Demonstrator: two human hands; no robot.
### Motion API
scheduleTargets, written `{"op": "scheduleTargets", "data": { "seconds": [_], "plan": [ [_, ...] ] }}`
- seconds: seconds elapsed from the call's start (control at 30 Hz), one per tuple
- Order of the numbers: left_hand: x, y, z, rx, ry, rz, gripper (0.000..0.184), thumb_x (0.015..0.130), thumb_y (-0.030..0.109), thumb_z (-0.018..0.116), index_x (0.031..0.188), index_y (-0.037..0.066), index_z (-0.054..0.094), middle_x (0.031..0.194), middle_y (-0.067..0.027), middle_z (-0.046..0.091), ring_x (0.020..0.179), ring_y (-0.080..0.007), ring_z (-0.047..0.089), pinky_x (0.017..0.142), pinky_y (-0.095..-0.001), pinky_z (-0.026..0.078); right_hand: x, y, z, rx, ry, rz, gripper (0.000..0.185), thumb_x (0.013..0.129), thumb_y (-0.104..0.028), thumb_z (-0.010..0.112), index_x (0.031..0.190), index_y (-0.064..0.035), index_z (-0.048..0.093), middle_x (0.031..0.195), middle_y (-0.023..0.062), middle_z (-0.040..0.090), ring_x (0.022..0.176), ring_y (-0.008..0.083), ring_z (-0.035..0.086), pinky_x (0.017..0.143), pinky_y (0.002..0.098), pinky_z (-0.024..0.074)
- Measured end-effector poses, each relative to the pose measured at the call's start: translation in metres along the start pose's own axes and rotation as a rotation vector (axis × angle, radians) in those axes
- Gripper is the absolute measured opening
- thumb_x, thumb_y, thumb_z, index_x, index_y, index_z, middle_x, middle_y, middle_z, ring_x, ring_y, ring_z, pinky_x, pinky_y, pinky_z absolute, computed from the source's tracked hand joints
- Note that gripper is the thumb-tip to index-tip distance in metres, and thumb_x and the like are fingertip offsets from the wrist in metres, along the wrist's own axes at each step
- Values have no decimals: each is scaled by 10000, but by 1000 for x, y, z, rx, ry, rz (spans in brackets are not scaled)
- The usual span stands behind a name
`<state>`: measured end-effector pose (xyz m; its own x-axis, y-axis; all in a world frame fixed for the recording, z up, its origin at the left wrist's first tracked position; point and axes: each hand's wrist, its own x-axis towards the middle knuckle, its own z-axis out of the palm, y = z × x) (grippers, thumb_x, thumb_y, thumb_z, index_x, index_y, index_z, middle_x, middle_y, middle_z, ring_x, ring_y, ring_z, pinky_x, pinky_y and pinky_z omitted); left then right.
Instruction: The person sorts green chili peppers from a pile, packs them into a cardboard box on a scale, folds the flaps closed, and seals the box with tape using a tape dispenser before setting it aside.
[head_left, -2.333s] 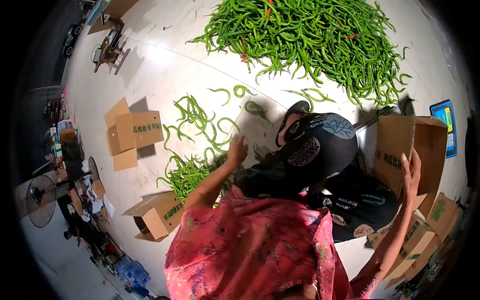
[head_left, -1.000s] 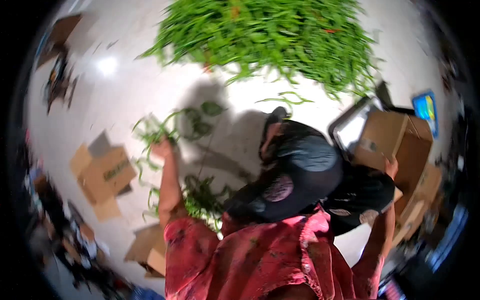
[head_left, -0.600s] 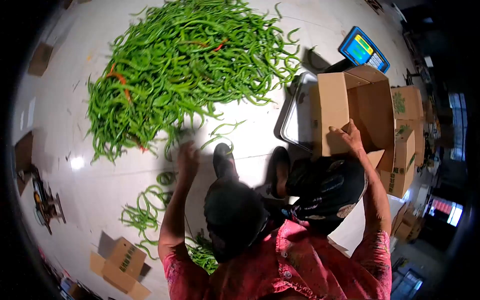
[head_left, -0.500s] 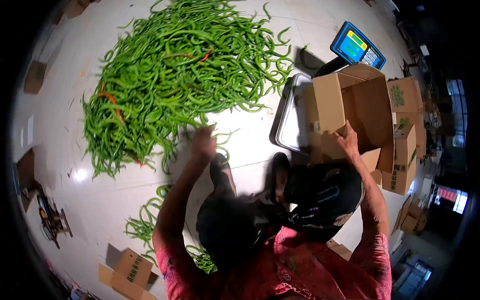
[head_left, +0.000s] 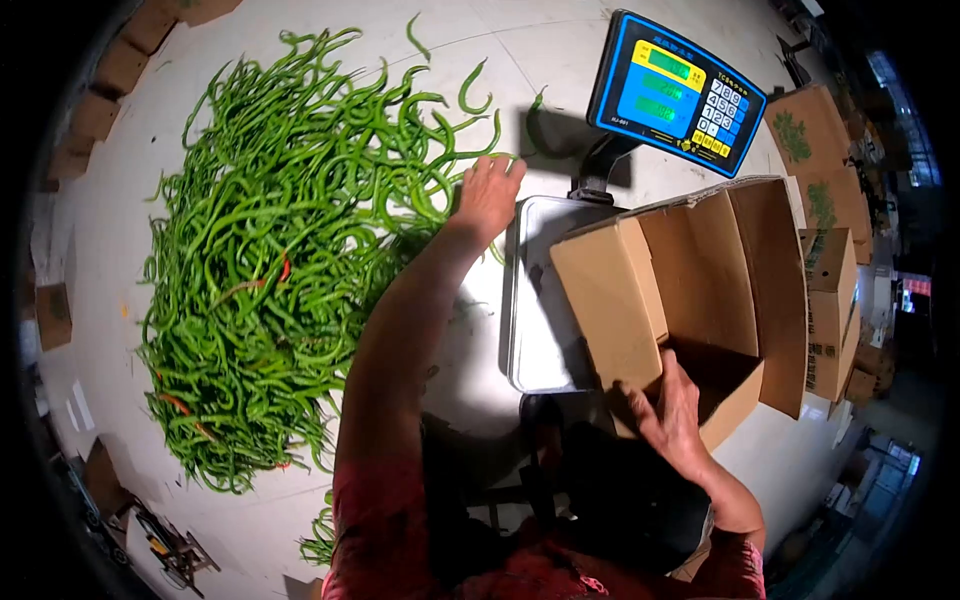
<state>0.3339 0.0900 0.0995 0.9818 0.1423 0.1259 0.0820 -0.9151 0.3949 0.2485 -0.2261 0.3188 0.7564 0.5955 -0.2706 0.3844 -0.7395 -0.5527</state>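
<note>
My left hand (head_left: pixel 488 198) reaches over the right edge of a large pile of green peppers (head_left: pixel 270 260), its fingers slightly spread near a few curved peppers. Whether it touches them is hard to tell. At the right, my right hand (head_left: pixel 668 420) grips the near edge of an open cardboard box (head_left: pixel 610 300), thumb outside and fingers over the rim. The box leans over the metal plate of a scale (head_left: pixel 545 330). Behind it stands the scale's blue display (head_left: pixel 680 95), with lit green readouts. The visible inside of the box is bare cardboard, partly in shadow.
More cardboard boxes (head_left: pixel 828 310) stand at the right. Others line the far left edge (head_left: pixel 95 115). A small wooden stool (head_left: pixel 170 550) is at the lower left. A few peppers (head_left: pixel 320 535) lie near my left sleeve, and single ones (head_left: pixel 474 90) lie near the display.
My left hand has moved from the lower left across to the pile's right edge, near the scale. My right hand stays on the box. The view has shifted right, bringing the scale closer.
</note>
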Motion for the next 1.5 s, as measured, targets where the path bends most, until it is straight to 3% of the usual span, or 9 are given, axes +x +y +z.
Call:
{"op": "scheduleTargets", "data": {
  "seconds": [0.2, 0.23, 0.4, 0.6, 0.9, 1.03, 1.23, 1.37, 1.5],
  "plan": [
    [102, 10, 61, 22, -316, -108, 448, 845, 182, 524, 1291, 146, 530, 1235, -98, 513, 1160, -311, 433, 1000, -460, 337, 12, 3, -10, 13, -119, 51, 389, 772, -11, 643, 1098, 90, 457, 899, 241, 531, 851, 393, 545, 718, 485, 447],
    [99, 23, 61, -347, -175, -338, 427, 847, 258, 540, 1259, 149, 569, 1282, -114, 482, 1185, -316, 413, 1046, -439, 296, 12, 5, -10, 15, -116, 54, 368, 774, -12, 646, 1083, 85, 471, 910, 237, 539, 844, 383, 547, 722, 482, 450],
    [96, -46, 166, -18, -141, -116, 592, 825, 388, 645, 1364, 197, 491, 1238, -132, 463, 1214, -307, 385, 999, -536, 305, 16, 16, -10, 6, -128, 42, 335, 762, -1, 663, 1042, 64, 491, 898, 220, 541, 808, 344, 549, 681, 471, 448],
    [14, -75, 51, 332, -344, -71, 504, 781, 358, 702, 1204, 135, 544, 1162, -131, 502, 1160, -310, 461, 942, -569, 389, 12, 18, -10, 27, -112, -3, 489, 772, 17, 670, 1209, 56, 454, 933, 251, 553, 818, 413, 553, 703, 469, 442],
    [-200, -38, -26, 672, -847, 158, 435, 831, 394, 620, 1212, 184, 616, 1176, -121, 564, 1191, -332, 456, 979, -517, 370, -4, 8, 10, -33, -9, -48, 326, 871, -153, 636, 1055, 51, 460, 873, 255, 526, 822, 433, 527, 729, 501, 422],
    [-285, -20, 13, -53, -558, -158, 441, 834, 337, 604, 1251, 193, 595, 1147, -112, 593, 1186, -359, 463, 1029, -521, 325, -10, 0, 13, -143, -43, -96, 523, 836, -49, 648, 1283, 24, 386, 1025, 277, 563, 963, 465, 537, 811, 495, 428],
    [-354, 56, -62, 140, -578, 231, 399, 854, 139, 550, 1250, 114, 595, 1141, -142, 618, 1083, -346, 548, 968, -492, 410, 1, -28, 37, -71, 69, -234, 529, 828, -30, 638, 1303, 30, 414, 1153, 286, 545, 1050, 425, 537, 873, 479, 443],
    [-353, 4, -102, -413, 17, -141, 349, 789, 123, 602, 1133, 64, 611, 1062, -163, 610, 956, -322, 593, 848, -399, 498, -17, -62, 8, -452, 238, -481, 629, 809, -85, 681, 1374, -15, 413, 1314, 222, 497, 1152, 362, 507, 913, 453, 423],
    [-311, -92, -215, 246, 200, -342, 432, 766, 195, 667, 1134, -5, 562, 1062, -227, 604, 975, -425, 536, 850, -503, 427, -33, -40, -40, -768, 169, -315, 468, 789, -128, 692, 1230, -42, 564, 1195, 132, 599, 1074, 311, 546, 890, 426, 425]
  ]
}}
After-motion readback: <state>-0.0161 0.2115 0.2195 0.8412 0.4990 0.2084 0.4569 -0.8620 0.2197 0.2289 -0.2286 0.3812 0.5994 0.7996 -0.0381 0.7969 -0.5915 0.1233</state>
